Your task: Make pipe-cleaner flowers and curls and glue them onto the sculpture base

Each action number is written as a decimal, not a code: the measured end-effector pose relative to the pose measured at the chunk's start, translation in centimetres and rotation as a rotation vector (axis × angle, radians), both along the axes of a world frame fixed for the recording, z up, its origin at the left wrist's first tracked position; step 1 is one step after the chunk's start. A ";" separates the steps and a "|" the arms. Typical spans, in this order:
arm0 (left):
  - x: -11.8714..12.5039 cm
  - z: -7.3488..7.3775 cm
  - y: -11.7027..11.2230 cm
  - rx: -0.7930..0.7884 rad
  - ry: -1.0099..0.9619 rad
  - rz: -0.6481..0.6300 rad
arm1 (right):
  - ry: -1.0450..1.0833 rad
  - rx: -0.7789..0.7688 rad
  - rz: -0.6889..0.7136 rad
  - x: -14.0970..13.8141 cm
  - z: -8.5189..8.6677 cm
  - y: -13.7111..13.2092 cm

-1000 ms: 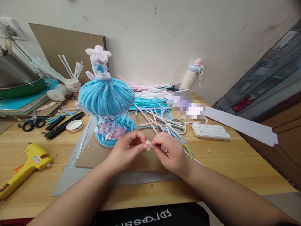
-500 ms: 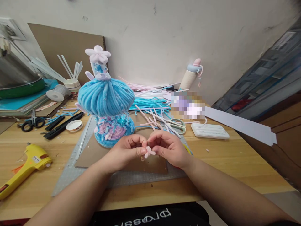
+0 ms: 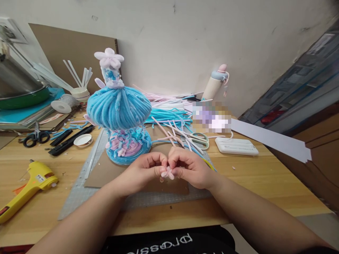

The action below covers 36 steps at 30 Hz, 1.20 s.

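Note:
My left hand and my right hand meet knuckle to knuckle over a brown cardboard sheet. Both pinch a small pink pipe-cleaner flower between thumbs and fingertips. Just behind them stands a blue pipe-cleaner mushroom figure with a pink flower on top and a pink-and-blue base. Loose blue and pink pipe cleaners lie behind my right hand.
A yellow glue gun lies at the front left. Black scissors, a utility knife and a tape roll sit left. Pale green scissors and a white power bank lie to the right. A bottle leans on the wall.
My hands have drawn closer together and curled tighter, with the little pink flower turned downward between them. The view has shifted slightly.

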<state>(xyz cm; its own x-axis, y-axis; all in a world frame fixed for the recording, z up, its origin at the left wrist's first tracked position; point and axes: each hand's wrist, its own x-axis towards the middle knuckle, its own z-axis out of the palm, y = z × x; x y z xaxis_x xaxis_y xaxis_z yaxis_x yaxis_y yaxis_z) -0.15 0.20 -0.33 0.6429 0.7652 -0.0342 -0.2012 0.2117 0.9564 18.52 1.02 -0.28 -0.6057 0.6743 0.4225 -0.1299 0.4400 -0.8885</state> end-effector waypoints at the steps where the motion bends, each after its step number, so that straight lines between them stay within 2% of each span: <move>1: 0.0 0.0 0.0 0.006 -0.009 0.004 | 0.000 0.021 -0.017 0.0 0.0 0.0; 7: 0.1 0.1 -0.1 0.052 -0.025 0.051 | -0.041 0.169 -0.126 0.0 -0.1 -0.2; 12: -0.2 0.4 -0.1 0.030 0.000 -0.013 | -0.103 0.289 -0.129 0.0 0.2 -0.4; 18: -0.1 0.4 -0.1 0.060 -0.001 0.033 | -0.087 0.267 -0.089 0.0 0.5 -0.2; 24: 0.0 0.0 0.0 0.118 0.005 0.067 | -0.062 0.263 -0.122 -0.1 0.2 -0.3; 27: 0.1 -0.1 -0.1 0.142 0.016 0.107 | -0.085 0.313 -0.189 -0.1 0.0 -0.5; 33: 0.6 -0.1 -0.5 0.233 0.040 0.267 | -0.088 0.396 -0.388 -0.3 -0.3 -1.1; 36: 0.6 -0.2 -0.5 0.246 0.044 0.303 | -0.097 0.416 -0.420 -0.3 -0.4 -1.0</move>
